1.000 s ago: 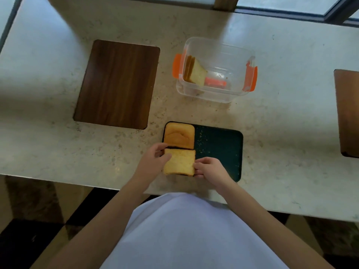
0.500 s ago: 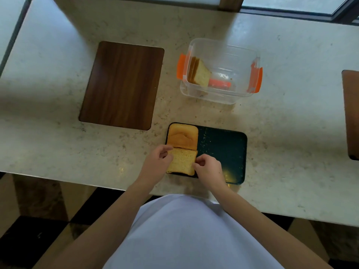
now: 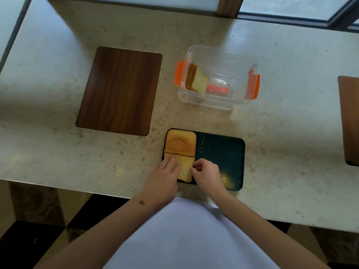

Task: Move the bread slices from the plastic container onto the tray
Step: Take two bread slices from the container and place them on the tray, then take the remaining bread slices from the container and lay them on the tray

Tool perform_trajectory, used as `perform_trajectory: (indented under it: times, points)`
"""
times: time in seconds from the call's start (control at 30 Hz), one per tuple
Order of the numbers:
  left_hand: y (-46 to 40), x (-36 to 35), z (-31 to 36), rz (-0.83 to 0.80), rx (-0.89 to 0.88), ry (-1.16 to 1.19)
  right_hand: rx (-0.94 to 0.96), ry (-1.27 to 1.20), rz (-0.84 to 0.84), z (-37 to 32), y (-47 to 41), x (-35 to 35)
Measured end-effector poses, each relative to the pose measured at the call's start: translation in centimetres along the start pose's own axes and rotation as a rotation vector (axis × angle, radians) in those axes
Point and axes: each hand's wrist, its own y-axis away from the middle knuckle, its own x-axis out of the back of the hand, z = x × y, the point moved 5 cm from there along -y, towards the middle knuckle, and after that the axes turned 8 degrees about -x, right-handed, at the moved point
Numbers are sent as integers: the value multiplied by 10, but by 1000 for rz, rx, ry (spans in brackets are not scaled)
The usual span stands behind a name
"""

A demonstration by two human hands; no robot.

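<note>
A dark green tray (image 3: 221, 152) lies near the table's front edge. One bread slice (image 3: 181, 141) lies flat in its far left corner. A second slice (image 3: 185, 168) lies just in front of it, at the tray's near left. My left hand (image 3: 165, 177) rests with its fingers flat on that slice's left part. My right hand (image 3: 206, 173) pinches the slice's right edge. Behind the tray stands a clear plastic container (image 3: 233, 61) with orange clips, and a few slices (image 3: 196, 79) lean against its left wall.
A dark wooden board (image 3: 120, 90) lies to the left of the container. Another wooden board (image 3: 349, 117) shows at the right edge. A window frame runs along the far side of the stone table (image 3: 48, 142). Crumbs dot the tray.
Both hands have pushed the near slice down flat against the first slice; my left fingers have slid on top of it. The view has shifted slightly.
</note>
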Motion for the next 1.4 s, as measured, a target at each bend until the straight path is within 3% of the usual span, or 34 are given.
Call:
perform_trajectory:
  times: [0.13, 0.27, 0.33, 0.43, 0.47, 0.53, 0.6, 0.67, 0.73, 0.87, 0.97, 1.07, 1.27, 1.4]
  points:
    - [-16, 18, -2, 88, 9, 93, 36, 95, -38, -12, -2, 17]
    - [-60, 75, -10, 302, 44, 291, 189, 54, 137, -62, -18, 80]
    - [-93, 111, -17, 380, 116, 487, 307, -51, 243, -100, -28, 120]
    - [-147, 147, -29, 291, 324, 1023, 404, -176, 347, -153, -55, 166]
    - [-162, 158, -30, 294, 344, 1055, 407, -135, 365, -168, -69, 176]
    - [-186, 185, -29, 365, 292, 783, 369, 74, 313, -191, -105, 184]
    - [-208, 204, -22, 391, 177, 313, 340, 335, 184, -204, -138, 178]
    - [-232, 209, -18, 337, 78, -40, 412, 576, 90, -215, -162, 164]
    - [-255, 209, -21, 216, 16, -251, 458, 724, 6, -214, -179, 147]
    - [-283, 208, -31, 65, -7, -162, 472, 691, -29, -200, -200, 126]
    - [-292, 213, -38, 60, 29, -14, 540, 649, 3, -200, -206, 116]
    - [-300, 216, -39, 33, 19, -41, 561, 594, 20, -199, -207, 118]
    - [-297, 209, -55, -125, 169, 208, 358, 351, -104, -165, -204, 155]
    - [-301, 204, -50, -167, 165, 81, 198, 65, -123, -156, -190, 181]
